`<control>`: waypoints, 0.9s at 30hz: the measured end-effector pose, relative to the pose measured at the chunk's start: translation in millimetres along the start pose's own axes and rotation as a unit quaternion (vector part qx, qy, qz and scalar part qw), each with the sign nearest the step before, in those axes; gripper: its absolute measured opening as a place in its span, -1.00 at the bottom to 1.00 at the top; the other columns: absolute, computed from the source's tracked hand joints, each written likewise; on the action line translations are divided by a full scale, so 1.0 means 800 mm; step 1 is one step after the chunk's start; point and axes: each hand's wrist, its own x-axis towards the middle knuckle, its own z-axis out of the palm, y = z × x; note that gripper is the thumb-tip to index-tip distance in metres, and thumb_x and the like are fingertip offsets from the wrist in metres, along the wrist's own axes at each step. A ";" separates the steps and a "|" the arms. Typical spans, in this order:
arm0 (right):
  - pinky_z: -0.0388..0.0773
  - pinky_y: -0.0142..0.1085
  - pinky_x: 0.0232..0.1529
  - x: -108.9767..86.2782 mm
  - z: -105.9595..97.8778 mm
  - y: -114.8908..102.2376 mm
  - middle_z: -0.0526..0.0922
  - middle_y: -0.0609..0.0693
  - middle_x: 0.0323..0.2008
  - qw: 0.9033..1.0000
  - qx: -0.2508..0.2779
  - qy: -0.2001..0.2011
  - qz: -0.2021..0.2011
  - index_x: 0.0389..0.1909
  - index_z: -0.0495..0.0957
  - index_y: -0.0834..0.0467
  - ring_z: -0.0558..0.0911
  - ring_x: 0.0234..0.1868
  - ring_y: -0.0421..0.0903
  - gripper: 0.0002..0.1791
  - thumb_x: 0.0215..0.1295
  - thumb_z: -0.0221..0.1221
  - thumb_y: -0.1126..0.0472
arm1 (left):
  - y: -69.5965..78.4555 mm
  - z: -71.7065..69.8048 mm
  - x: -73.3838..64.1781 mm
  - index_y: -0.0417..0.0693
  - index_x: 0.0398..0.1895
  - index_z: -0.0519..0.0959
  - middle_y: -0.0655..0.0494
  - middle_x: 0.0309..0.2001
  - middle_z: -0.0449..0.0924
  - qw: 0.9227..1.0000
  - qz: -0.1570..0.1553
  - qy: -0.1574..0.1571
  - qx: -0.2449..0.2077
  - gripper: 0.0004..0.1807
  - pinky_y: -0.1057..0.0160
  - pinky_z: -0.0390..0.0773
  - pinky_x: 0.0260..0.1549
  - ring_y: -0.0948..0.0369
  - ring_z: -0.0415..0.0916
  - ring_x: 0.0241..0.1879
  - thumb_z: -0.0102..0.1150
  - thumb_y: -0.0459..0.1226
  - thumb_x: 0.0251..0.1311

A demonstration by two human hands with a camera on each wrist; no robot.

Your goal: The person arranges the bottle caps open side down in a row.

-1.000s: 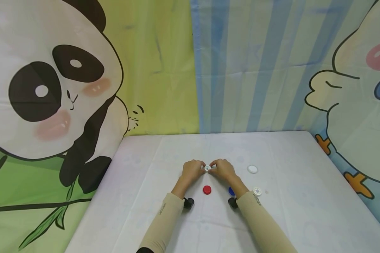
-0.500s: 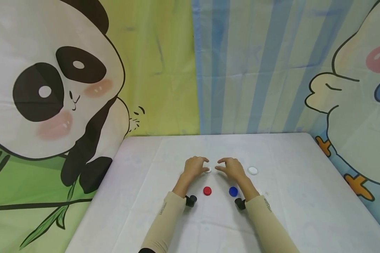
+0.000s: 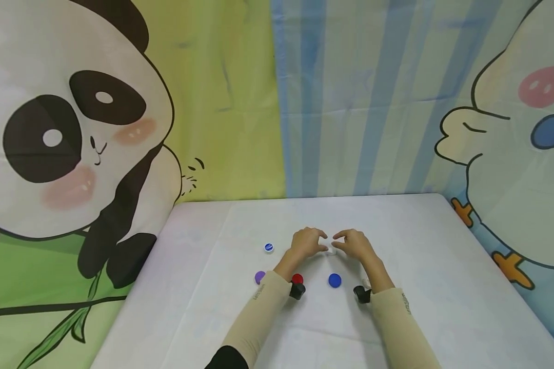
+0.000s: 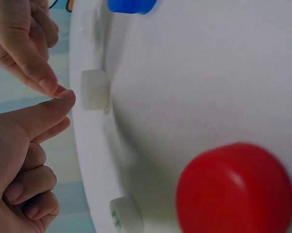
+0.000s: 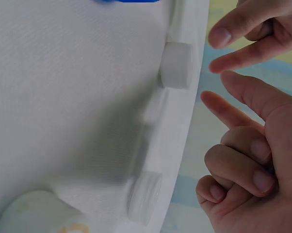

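A white bottle cap (image 3: pixel 332 250) lies on the table between my two hands. My left hand (image 3: pixel 306 242) is at its left, thumb and forefinger extended, the other fingers curled in. From the right, my right hand (image 3: pixel 354 244) mirrors it, its thumb and forefinger held apart. The left wrist view shows that white cap (image 4: pixel 95 90) beyond the fingertips, with a gap between; the right wrist view shows the same cap (image 5: pixel 177 65) untouched. A white cap with green print (image 4: pixel 126 214) lies near my left hand. Neither hand holds anything.
Nearer me lie a red cap (image 3: pixel 297 278), a blue cap (image 3: pixel 334 280) and a purple cap (image 3: pixel 260 277). A blue-and-white cap (image 3: pixel 269 247) is at the left. Beside my right hand are a ridged whitish cap (image 5: pixel 145 198) and one with orange print (image 5: pixel 41 213).
One second ago both hands pinched a white printed cap; they have let it go and moved right to another white cap. The blue-and-white and purple caps have come into sight.
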 end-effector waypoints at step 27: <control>0.15 -0.34 -0.63 -0.015 0.000 0.015 0.22 -0.08 -0.75 0.997 0.049 0.032 -0.044 -0.13 0.57 0.09 0.18 -0.67 -0.18 -0.62 0.00 0.30 0.05 | 0.008 -0.006 -0.010 0.18 -0.11 0.60 0.23 -0.29 0.64 0.998 0.024 0.030 -0.039 -0.63 0.36 0.43 -0.47 0.27 0.49 -0.43 0.23 0.03 -0.02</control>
